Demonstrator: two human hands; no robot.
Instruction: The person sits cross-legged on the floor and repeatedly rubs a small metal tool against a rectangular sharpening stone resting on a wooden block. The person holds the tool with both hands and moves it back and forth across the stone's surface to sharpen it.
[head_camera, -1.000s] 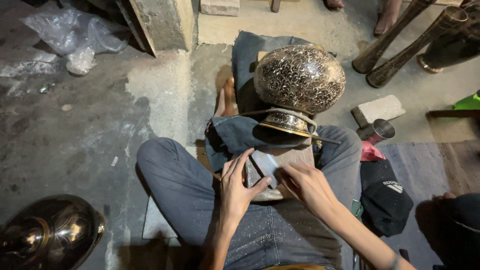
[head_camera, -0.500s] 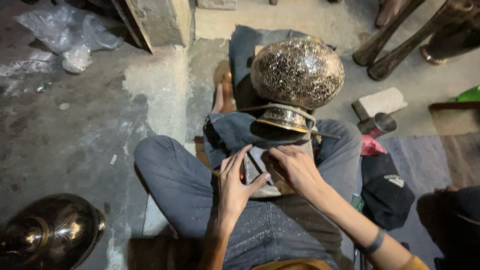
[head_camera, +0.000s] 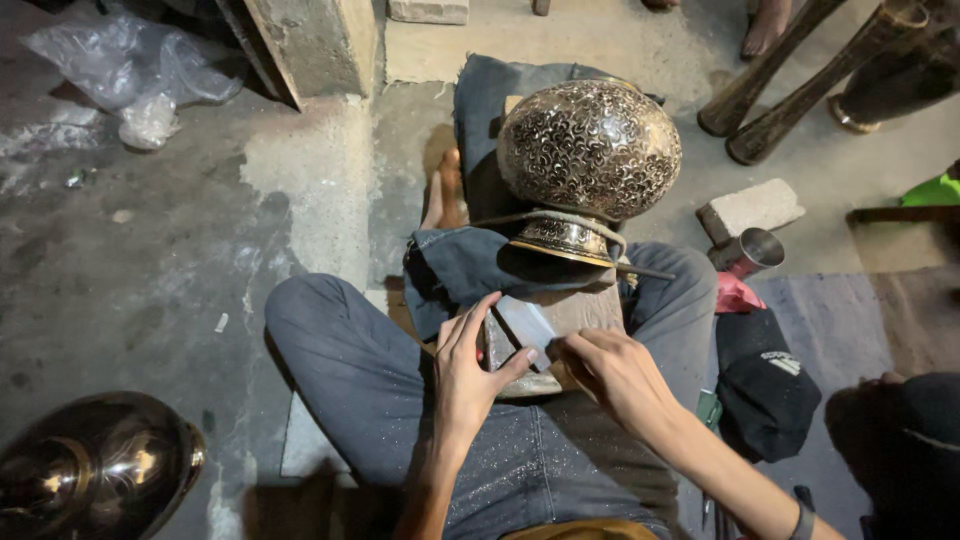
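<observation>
Both hands have drawn together in the lap: left hand fingers spread around a small grey flat block, right hand fingers pinching its near-right edge, below the engraved metal vase.

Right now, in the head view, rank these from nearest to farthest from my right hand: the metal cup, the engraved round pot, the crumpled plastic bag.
From the right hand:
1. Metal cup, up and right.
2. Engraved round pot, straight ahead.
3. Crumpled plastic bag, far upper left.
</observation>
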